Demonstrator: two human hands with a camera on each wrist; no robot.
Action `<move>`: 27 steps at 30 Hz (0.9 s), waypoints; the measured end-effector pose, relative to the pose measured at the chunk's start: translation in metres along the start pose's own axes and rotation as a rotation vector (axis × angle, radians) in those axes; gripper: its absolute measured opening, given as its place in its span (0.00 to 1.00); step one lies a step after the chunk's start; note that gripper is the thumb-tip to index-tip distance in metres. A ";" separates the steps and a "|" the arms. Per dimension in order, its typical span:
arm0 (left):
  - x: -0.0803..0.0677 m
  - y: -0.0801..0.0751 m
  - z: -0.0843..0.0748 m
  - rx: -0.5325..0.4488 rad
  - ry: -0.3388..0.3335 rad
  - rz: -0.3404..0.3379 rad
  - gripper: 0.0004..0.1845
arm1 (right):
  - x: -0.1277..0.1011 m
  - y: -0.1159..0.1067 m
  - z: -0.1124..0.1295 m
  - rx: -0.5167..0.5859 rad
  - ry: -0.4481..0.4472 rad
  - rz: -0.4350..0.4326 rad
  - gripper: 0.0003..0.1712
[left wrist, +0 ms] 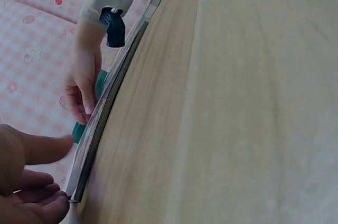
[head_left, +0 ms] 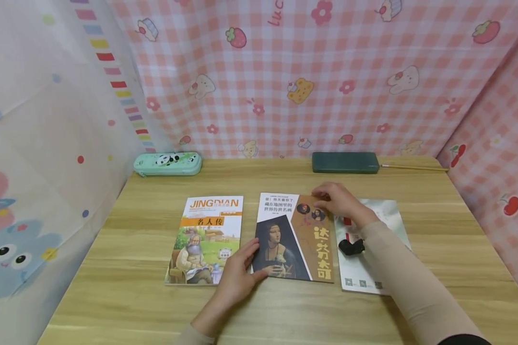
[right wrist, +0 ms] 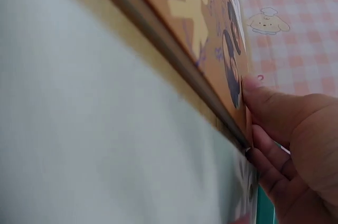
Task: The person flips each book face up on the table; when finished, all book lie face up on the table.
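Note:
Three books lie side by side on the wooden table [head_left: 125, 297]. The middle one is an art book [head_left: 295, 237] with a portrait and an orange-brown cover. My left hand [head_left: 252, 261] holds its lower left edge, thumb on the cover and fingers along the side. My right hand [head_left: 328, 201] pinches its upper right corner. In the right wrist view the thumb lies on the art book's cover [right wrist: 200, 18] and the fingers [right wrist: 264, 166] curl under its edge. The left wrist view shows the book's edge [left wrist: 105, 113] just off the table, with my left hand [left wrist: 53, 182] at its near corner.
An orange "JINGDIAN" book [head_left: 205, 239] lies to the left. A white book [head_left: 371, 273] lies to the right, under my right forearm. At the back stand a mint panda pencil case [head_left: 167, 164], a dark green case [head_left: 345, 163] and a thin stick [head_left: 414, 167]. Pink checked cloth walls the table in.

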State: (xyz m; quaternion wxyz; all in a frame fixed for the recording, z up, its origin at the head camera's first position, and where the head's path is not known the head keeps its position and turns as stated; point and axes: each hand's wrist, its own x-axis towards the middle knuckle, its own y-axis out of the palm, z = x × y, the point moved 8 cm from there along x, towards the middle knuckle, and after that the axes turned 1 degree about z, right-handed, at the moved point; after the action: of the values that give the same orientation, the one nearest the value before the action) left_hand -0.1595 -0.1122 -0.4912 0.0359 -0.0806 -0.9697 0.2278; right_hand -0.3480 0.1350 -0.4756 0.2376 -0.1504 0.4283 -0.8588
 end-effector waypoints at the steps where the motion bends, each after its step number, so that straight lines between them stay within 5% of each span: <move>1: 0.000 0.000 -0.001 0.002 0.007 -0.008 0.36 | -0.001 -0.001 0.000 -0.006 -0.007 -0.001 0.21; 10: 0.002 0.000 -0.014 -0.013 0.116 -0.071 0.33 | -0.023 -0.014 -0.009 0.026 0.027 -0.043 0.32; 20: 0.016 0.019 -0.023 -0.199 0.113 0.006 0.31 | -0.053 -0.031 -0.025 0.076 0.107 -0.068 0.30; 27: 0.023 0.035 -0.030 -0.185 0.107 0.047 0.33 | -0.068 -0.035 -0.028 0.070 0.108 -0.077 0.31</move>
State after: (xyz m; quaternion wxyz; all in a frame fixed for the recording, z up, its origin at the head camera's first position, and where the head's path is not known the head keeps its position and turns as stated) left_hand -0.1737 -0.0648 -0.4793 0.0746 -0.1181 -0.9811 0.1335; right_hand -0.3138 0.2083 -0.4679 0.1860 -0.1117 0.4042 -0.8885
